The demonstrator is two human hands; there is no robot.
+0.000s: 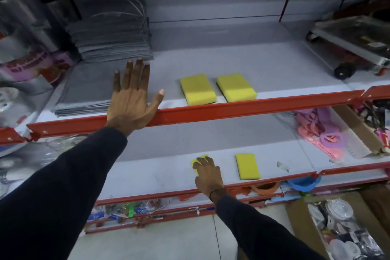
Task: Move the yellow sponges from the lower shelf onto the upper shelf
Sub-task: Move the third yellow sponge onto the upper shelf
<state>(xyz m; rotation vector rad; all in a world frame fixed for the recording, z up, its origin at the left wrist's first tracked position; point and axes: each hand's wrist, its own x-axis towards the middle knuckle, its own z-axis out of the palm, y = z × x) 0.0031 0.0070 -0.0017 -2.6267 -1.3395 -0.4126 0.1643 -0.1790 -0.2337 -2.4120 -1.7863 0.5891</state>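
Observation:
Two yellow sponges with dark green undersides lie side by side near the front of the upper shelf, one on the left and one on the right. On the lower shelf another yellow sponge lies flat. To its left my right hand covers a further yellow sponge, fingers curled over it, only its far corner showing. My left hand rests spread flat on the upper shelf's red front rail, holding nothing.
Stacked grey cloths and flat grey mats fill the upper shelf's left side. A wheeled metal tray stands at the right. Pink and purple plastic items sit right on the lower shelf. Packaged goods lie below.

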